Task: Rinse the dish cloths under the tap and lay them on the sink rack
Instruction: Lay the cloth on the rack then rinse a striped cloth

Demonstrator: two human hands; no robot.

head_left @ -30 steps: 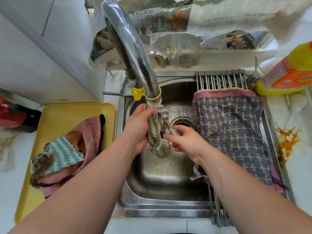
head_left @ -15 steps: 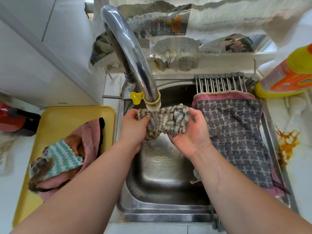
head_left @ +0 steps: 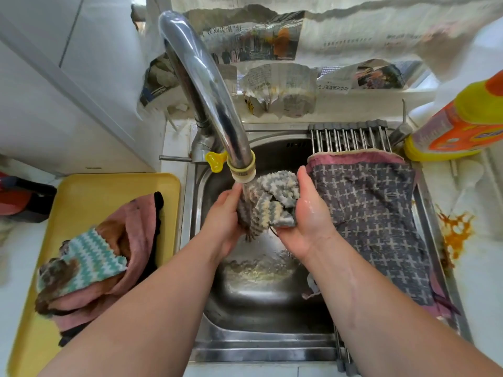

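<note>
Over sink [head_left: 261, 346]; grey zigzag cloth [head_left: 272, 205] bunched, wet, under tap [head_left: 206, 85].

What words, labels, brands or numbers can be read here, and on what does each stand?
Nothing is sharp enough to quote.
Newspaper sheets behind the tap: headline characters and columns of print, too blurred to read.
Yellow and orange bottle: label print blurred, unreadable.
Grey zigzag cloth under the tap: no lettering.
</note>
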